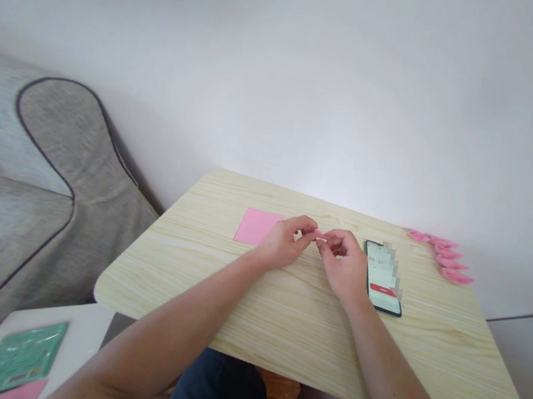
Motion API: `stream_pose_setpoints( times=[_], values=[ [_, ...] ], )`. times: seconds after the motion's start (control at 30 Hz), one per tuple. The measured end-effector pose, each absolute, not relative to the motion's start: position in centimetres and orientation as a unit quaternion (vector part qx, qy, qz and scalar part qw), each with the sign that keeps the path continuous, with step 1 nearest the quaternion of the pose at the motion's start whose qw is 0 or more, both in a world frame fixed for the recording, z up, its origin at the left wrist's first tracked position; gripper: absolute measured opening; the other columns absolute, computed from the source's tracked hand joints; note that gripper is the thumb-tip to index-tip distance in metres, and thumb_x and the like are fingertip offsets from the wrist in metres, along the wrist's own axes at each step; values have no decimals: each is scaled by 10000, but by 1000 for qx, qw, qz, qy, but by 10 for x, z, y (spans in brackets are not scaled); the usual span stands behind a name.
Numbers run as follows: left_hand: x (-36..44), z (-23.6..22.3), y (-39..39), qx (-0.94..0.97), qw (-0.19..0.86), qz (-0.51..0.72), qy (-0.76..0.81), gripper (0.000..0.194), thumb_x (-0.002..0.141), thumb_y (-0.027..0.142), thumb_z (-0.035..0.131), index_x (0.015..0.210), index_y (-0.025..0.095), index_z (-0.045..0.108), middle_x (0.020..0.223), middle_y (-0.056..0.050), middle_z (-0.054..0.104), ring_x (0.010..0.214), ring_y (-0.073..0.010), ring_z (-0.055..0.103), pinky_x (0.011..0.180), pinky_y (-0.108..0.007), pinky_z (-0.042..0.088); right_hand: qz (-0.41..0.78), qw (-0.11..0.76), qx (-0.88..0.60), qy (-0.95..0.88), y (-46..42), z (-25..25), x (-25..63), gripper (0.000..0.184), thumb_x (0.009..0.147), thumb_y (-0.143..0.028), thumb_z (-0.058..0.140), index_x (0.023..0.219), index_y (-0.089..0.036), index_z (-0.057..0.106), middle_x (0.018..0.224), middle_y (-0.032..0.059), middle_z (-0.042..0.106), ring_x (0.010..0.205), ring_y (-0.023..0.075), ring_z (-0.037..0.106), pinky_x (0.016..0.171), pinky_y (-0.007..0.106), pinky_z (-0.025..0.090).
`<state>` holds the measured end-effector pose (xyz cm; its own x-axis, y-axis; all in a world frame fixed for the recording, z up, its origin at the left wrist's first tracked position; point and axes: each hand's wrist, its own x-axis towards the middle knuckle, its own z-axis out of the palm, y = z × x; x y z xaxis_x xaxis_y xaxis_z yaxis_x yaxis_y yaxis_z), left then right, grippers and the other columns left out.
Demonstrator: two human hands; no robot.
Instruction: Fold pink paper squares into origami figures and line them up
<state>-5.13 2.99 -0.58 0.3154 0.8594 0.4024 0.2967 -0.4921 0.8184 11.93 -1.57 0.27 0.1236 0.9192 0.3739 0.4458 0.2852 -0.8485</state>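
Between my two hands, a little above the wooden table (289, 311), is a small folded piece of pink paper (320, 234). My left hand (286, 240) pinches its left end between thumb and fingers. From the other side, my right hand (344, 259) grips the right end, fingers curled. Most of the folded piece is hidden by the fingertips. A flat stack or sheet of square pink paper (257, 225) lies beside my left hand, partly behind it.
Right of my right hand lies a phone (383, 278) showing a timer. Several folded pink paper pieces (449, 262) line the table's far right edge. A grey sofa (45, 191) stands at left; a green packet (24, 357) rests on a white surface at lower left.
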Motion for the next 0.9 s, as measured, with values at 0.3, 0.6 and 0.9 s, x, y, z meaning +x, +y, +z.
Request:
stream_pose_setpoints(
  times=[0.3,0.6,0.9],
  values=[
    [-50,-7,29,747,299,454,383,117,975,288,609,999,215,697,945,-14,747,907,-148,678,742,-257,498,242,524,-527,-623,-13,0,123,155,895,-362,724,979,-237,686,845,8,710,753,170,647,730,322,533],
    [-48,-8,28,730,295,470,400,110,956,282,644,998,211,716,955,-23,767,909,-158,694,743,-262,517,277,530,-516,-613,-11,-1,125,193,871,-353,742,1013,-237,684,896,14,714,805,181,668,785,348,551],
    [-49,-9,27,730,293,471,400,99,955,272,644,979,215,721,961,-16,766,916,-151,692,728,-251,502,288,524,-521,-609,-10,-1,125,208,853,-396,746,961,-235,669,909,23,715,788,185,658,765,355,549]
  ],
)
